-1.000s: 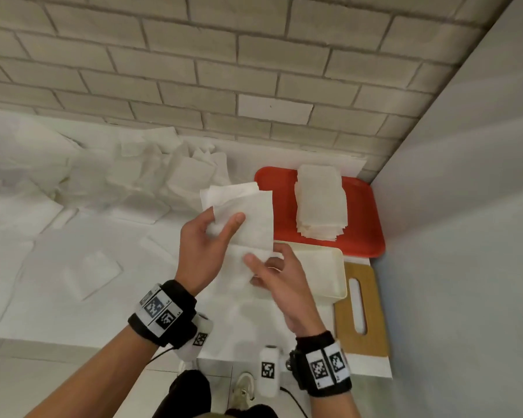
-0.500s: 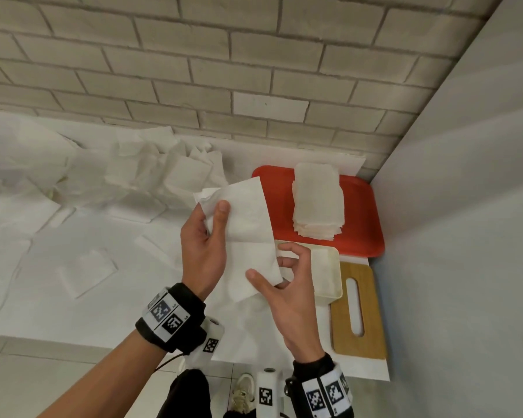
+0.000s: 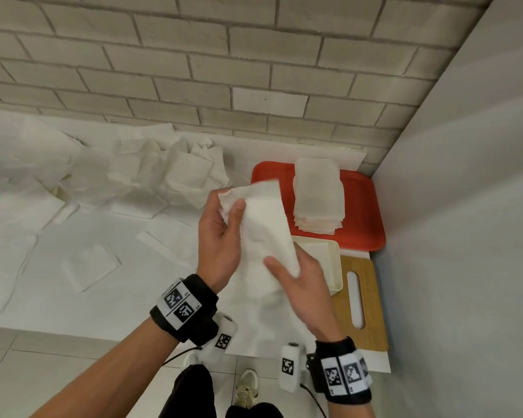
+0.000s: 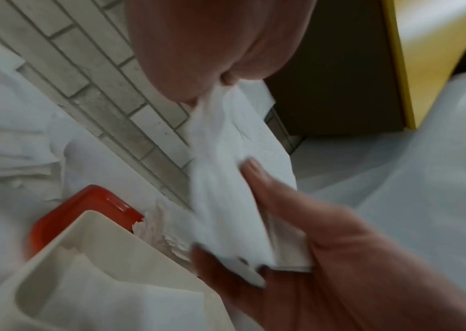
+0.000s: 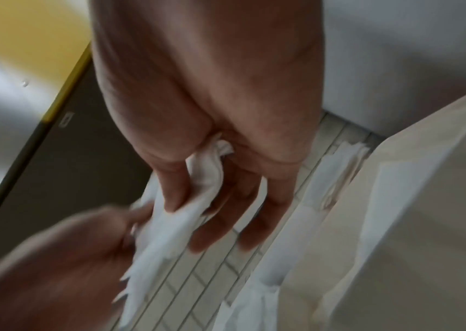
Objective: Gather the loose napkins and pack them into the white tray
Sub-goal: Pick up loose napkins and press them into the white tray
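I hold one white napkin (image 3: 263, 227) in the air with both hands, above the table's front. My left hand (image 3: 224, 233) pinches its upper end under the thumb. My right hand (image 3: 296, 276) grips its lower end, thumb on top. The wrist views show the same napkin (image 4: 226, 190) (image 5: 186, 219) stretched between my hands. The white tray (image 3: 335, 267) sits just right of my hands, partly hidden by them, with a flat napkin lying in it (image 4: 118, 297). Loose napkins (image 3: 175, 173) are heaped at the back left, and more lie flat on the table (image 3: 88, 267).
A red tray (image 3: 366, 212) behind the white one carries a neat stack of napkins (image 3: 317, 194). A wooden board with a slot (image 3: 360, 303) lies right of the white tray. A brick wall closes the back and a grey wall the right.
The napkin has been gathered lengthwise from a flat sheet into a narrower strip. My right hand has closed on its lower end; my left thumb has shifted up near the top.
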The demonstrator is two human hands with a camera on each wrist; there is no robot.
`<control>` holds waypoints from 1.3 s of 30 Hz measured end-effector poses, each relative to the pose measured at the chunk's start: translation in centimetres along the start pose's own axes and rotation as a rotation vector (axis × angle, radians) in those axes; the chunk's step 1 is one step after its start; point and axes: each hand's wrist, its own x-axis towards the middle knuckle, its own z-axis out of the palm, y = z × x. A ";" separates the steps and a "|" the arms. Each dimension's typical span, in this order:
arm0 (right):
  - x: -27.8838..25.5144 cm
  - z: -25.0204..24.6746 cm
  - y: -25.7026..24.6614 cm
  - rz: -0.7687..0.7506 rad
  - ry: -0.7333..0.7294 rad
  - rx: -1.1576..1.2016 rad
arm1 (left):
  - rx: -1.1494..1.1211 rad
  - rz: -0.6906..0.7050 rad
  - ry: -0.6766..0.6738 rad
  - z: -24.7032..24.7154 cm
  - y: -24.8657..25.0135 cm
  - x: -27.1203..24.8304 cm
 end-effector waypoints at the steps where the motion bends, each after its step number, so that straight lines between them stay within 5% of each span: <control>1: -0.2 -1.0 0.2 0.034 0.039 0.058 | 0.012 0.003 0.025 -0.2 -0.2 0.3; 5: 0.6 -5.0 1.5 0.161 0.360 0.226 | 0.196 -0.026 -0.047 -1.5 -3.1 0.4; 9: 3.0 -6.4 4.7 0.200 0.526 -0.356 | 0.577 -0.060 -0.192 -2.0 -7.6 -0.2; 13: 4.2 -5.5 7.5 0.167 0.463 -1.036 | 0.918 0.011 -0.337 -1.1 -10.8 -0.8; 17: 4.3 -4.7 7.4 0.030 0.506 -1.116 | 1.096 0.182 -0.436 -0.6 -11.1 -0.7; 21: 4.9 -3.6 7.2 0.043 0.244 -1.138 | 1.263 0.461 -0.602 0.2 -11.5 -0.5; 25: 6.1 -3.3 7.7 0.317 -0.090 -1.197 | 1.493 0.288 -0.763 0.6 -12.3 0.0; 27: 6.2 -3.2 7.3 0.358 -0.121 -1.208 | 1.513 0.272 -0.825 0.5 -12.1 0.3; 29: 5.9 -2.8 5.9 0.293 -0.028 -1.244 | 1.356 0.331 -0.783 -0.4 -11.4 0.9; 33: 4.7 1.8 1.7 -0.014 0.221 -0.968 | 0.991 0.262 -0.443 -6.8 -10.8 3.3; 36: 5.3 8.9 0.0 -0.181 0.149 -0.728 | 1.046 0.028 -0.282 -14.7 -11.5 6.2; 39: 8.3 15.9 1.4 -0.164 0.014 -0.754 | 1.247 -0.195 -0.148 -23.6 -12.2 8.7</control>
